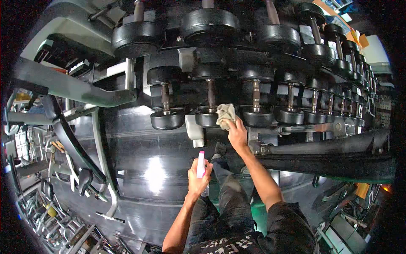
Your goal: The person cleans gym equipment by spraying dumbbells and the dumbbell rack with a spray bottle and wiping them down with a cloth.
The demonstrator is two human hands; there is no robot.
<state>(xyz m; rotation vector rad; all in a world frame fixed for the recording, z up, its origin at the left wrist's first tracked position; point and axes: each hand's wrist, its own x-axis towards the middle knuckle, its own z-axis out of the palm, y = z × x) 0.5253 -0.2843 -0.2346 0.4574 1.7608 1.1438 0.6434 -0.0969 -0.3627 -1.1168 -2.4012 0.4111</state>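
Observation:
My right hand [237, 134] is closed on a crumpled, light beige cloth [226, 115]. The cloth is at the near end of a black dumbbell [206, 119] on the lower rack row; whether it presses on it I cannot tell. Lower down, in front of my body, my left hand [198, 178] grips a spray bottle [201, 164] with a white and pink head. Most of the bottle's body is hidden behind my fingers. To the right of the cloth sits another dumbbell [258, 117] with a worn metal handle.
More dumbbells [210, 26] fill the upper rack row. A pale rack foot [195, 130] juts out below the lower row. At left stands a grey-framed exercise machine [76, 86]; a long black padded bench [325, 150] lies at right. The dark floor [148, 139] reflects a bright light.

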